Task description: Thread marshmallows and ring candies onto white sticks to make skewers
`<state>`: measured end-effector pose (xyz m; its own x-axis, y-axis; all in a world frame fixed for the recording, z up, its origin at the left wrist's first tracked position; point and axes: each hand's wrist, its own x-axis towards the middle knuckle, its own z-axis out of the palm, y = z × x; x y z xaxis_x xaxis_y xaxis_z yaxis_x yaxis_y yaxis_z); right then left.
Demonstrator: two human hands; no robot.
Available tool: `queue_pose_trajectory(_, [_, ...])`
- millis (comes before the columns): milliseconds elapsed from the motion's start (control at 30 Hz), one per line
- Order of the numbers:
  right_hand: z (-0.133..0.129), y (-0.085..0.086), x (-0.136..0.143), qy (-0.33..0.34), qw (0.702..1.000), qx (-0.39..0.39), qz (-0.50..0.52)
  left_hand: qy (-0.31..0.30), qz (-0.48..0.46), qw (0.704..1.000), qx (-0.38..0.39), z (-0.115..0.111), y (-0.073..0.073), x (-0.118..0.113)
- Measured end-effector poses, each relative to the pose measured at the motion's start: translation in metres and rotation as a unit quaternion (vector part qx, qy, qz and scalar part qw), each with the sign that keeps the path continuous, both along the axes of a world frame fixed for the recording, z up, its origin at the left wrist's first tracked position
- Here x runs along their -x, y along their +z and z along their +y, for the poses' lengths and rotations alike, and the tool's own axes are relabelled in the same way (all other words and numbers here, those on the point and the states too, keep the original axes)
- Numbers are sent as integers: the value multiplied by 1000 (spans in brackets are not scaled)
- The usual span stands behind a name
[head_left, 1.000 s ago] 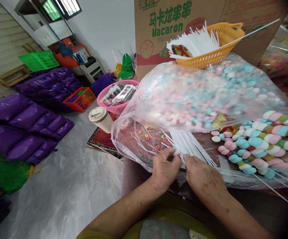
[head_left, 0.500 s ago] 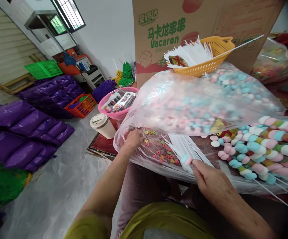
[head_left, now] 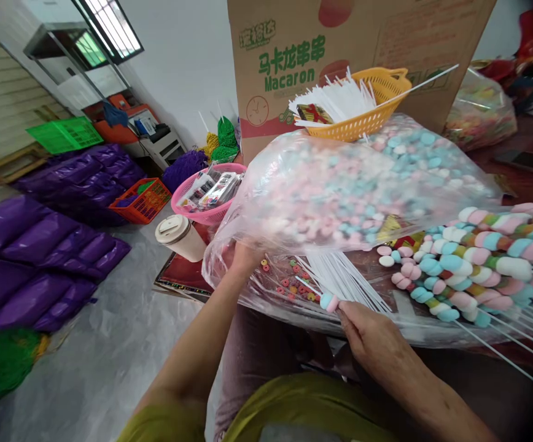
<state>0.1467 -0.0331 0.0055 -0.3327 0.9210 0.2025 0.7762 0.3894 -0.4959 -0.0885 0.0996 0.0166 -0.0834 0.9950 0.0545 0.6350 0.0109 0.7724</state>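
Note:
My right hand (head_left: 372,328) is closed on a thin white stick near its blue and pink marshmallows (head_left: 330,302); the stick's tip points up and left. My left hand (head_left: 247,256) reaches into the mouth of a clear plastic bag (head_left: 215,258), and the film and glare hide its fingers. Small coloured gummy rings (head_left: 289,287) lie between the hands. Just beyond my right hand is a bundle of bare white sticks (head_left: 347,279). To the right, finished marshmallow skewers (head_left: 482,264) are piled up, with loose marshmallows (head_left: 404,276) beside them.
Behind the bag of marshmallows (head_left: 322,190) stands a large cardboard box (head_left: 289,73). A yellow basket (head_left: 363,116) of white sticks rests on the bag. At the left are a pink basket (head_left: 211,215) of packets and a lidded cup (head_left: 181,236). Purple packs (head_left: 40,258) lie on the floor.
My left hand has gone further under the plastic film. My right hand has tilted the stick so its bare tip shows above the marshmallows. The whole view has shifted slightly.

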Motion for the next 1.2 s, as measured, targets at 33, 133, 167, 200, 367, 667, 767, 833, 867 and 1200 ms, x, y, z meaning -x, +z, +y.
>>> queue_pose_trajectory(33, [0, 0, 0, -6, 1000, -1, 2, -8, -22, 1000, 7, -11, 2, -3])
queue_pose_trajectory(133, [1, 3, 4, -18, 1000, 1, -5, -34, -230, 968, 94, -47, 4, -14])
queue_pose_trajectory(167, [1, 4, 7, -18, 1000, 4, -12, -33, -325, 936, 131, -58, 3, -18])
queue_pose_trajectory(200, [2, 5, 9, -20, 1000, 6, -19, -28, -413, 895, 164, -66, 3, -21])
queue_pose_trajectory(367, [-1, 7, 10, -11, 999, -1, -30, -26, -580, 777, 241, -82, -1, -27])
queue_pose_trajectory(667, [-5, 10, 4, 0, 998, 35, -54, -74, -604, 744, 276, -82, -1, -28])
queue_pose_trajectory(767, [-4, 10, 2, 14, 998, 43, -54, -78, -585, 761, 269, -81, 2, -23])
queue_pose_trajectory(833, [-3, 9, 1, 24, 998, 40, -44, -83, -574, 769, 270, -80, 4, -20])
queue_pose_trajectory(867, [-3, 9, 1, 26, 998, 38, -39, -84, -571, 771, 271, -79, 5, -19])
queue_pose_trajectory(1200, [-7, 8, 1, 17, 1000, -5, -17, -111, -583, 756, 275, -81, 0, -20])
